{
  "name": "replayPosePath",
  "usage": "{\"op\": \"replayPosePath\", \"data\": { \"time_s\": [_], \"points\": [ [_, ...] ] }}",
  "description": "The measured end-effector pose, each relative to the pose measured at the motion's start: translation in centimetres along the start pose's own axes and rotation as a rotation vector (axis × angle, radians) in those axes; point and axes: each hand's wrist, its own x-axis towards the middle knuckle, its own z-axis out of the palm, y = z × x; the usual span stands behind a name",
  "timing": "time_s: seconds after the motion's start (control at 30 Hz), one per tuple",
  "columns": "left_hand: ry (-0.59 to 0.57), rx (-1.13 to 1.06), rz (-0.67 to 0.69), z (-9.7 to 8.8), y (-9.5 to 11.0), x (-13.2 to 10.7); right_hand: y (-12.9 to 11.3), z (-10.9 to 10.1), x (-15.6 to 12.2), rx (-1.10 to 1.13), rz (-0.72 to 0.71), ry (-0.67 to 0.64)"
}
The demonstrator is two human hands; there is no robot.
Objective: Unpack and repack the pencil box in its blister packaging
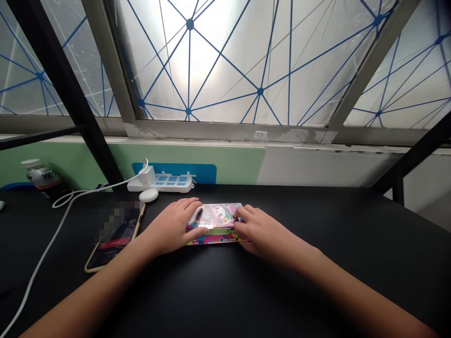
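A colourful pencil box (215, 216) lies on the black desk, with a cartoon face on its top, a green strip along the front and "PENCIL BOX" lettering. My left hand (178, 225) holds its left end, thumb along the front edge and fingers over the far side. At the right end, my right hand (259, 230) grips the box with curled fingers; some fingertips are hidden. A small dark mark or object (199, 214) shows at the box top beside my left fingers; I cannot make out what it is.
Left of my left hand lies a phone (118, 239) in a pale case. Behind it are a white oval case (148, 195), a power strip (172, 183) with a plugged-in white cable (63, 220), and a bottle (44, 178). Black frame bars (70, 94) rise beside the window.
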Motion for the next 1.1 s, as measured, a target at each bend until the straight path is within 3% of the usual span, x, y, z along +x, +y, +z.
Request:
{"op": "replayPosePath", "data": {
  "time_s": [0.13,0.33,0.4,0.5,0.6,0.8,0.93,1.1],
  "points": [
    [-0.195,-0.071,-0.125,-1.0,-0.1,2.1,0.3,-0.2,-0.3,0.049,0.039,-0.020],
    [-0.603,-0.185,-0.279,-3.6,-0.4,6.5,1.9,-0.2,0.1,0.278,0.159,0.050],
    [-0.678,-0.175,-0.299,-3.9,-0.4,7.8,2.6,0.4,0.2,0.339,0.215,0.091],
    [-0.691,-0.151,-0.278,-3.9,-0.4,8.5,3.7,1.6,0.2,0.379,0.262,0.107],
    [-0.600,-0.168,-0.220,-3.6,-0.3,7.3,4.6,2.5,0.1,0.438,0.339,0.053],
    [-0.189,-0.095,0.030,-2.3,0.0,2.5,4.7,2.2,0.1,0.564,0.409,-0.069],
    [0.065,0.071,0.170,-1.4,0.2,0.2,3.8,1.4,0.3,0.478,0.323,0.086],
    [0.277,0.227,0.296,-1.5,0.5,-1.3,2.5,0.5,0.3,0.274,0.265,0.294]
  ]
}}
